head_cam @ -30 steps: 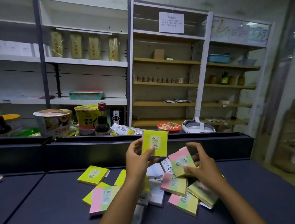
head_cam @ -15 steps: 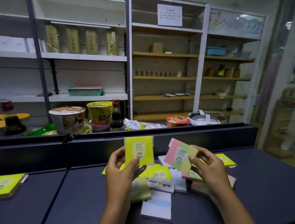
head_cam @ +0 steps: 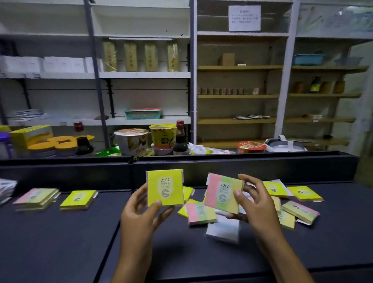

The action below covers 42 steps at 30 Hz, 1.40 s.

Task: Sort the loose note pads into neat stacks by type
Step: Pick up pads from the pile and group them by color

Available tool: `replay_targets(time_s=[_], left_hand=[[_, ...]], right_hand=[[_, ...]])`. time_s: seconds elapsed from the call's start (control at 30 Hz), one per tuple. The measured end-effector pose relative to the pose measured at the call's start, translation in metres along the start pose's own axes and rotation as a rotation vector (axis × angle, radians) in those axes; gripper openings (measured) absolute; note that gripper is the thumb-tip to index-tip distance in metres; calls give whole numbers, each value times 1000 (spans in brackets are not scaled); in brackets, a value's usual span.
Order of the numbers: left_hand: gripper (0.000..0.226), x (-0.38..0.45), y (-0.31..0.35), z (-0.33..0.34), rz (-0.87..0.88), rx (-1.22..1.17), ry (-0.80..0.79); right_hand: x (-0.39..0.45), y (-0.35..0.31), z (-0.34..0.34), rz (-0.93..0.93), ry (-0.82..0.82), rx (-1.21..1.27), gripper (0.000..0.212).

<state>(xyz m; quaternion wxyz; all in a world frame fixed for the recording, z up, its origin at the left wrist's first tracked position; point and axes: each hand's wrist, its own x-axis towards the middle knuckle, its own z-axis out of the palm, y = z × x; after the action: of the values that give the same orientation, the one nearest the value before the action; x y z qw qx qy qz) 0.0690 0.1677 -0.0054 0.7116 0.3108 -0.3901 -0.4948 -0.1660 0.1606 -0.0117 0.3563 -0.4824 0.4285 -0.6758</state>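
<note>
A square yellow note pad marked 2207 (head_cam: 165, 187) stood upright above the dark desk (head_cam: 43, 244), pinched by the left hand (head_cam: 140, 215). The right hand (head_cam: 252, 200) gripped a pink, green and yellow striped pad marked 2209 (head_cam: 224, 193), tilted, over a loose heap of pads (head_cam: 295, 208). Two neat stacks, striped (head_cam: 36, 198) and yellow (head_cam: 78, 199), lay well apart to the left.

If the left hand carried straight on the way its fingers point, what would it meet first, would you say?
The left hand, holding the yellow 2207 pad, points up and away; it would probably meet the dark back wall of the counter first, though depth is unclear.
</note>
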Motion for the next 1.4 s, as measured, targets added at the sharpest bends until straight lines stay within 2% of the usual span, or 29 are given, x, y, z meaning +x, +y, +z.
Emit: replay_targets(time_s=[0.33,0.63,0.87,1.03,1.4], left_hand=[[43,-50,47,-68,63,97,135],[32,-45,98,-148,155,139,176],[33,4,121,-230,159,175,132],[36,50,124,-273,186,318,86],[37,150,96,-282,211,772,24]], right_hand=[[-49,-1,63,15,-221,124,50],[-71,1,159,-60,-308,120,57],[-76,10,248,-95,-266,81,53],[-74,24,290,-107,-249,47,42],[-29,33,312,-96,-194,-12,37]])
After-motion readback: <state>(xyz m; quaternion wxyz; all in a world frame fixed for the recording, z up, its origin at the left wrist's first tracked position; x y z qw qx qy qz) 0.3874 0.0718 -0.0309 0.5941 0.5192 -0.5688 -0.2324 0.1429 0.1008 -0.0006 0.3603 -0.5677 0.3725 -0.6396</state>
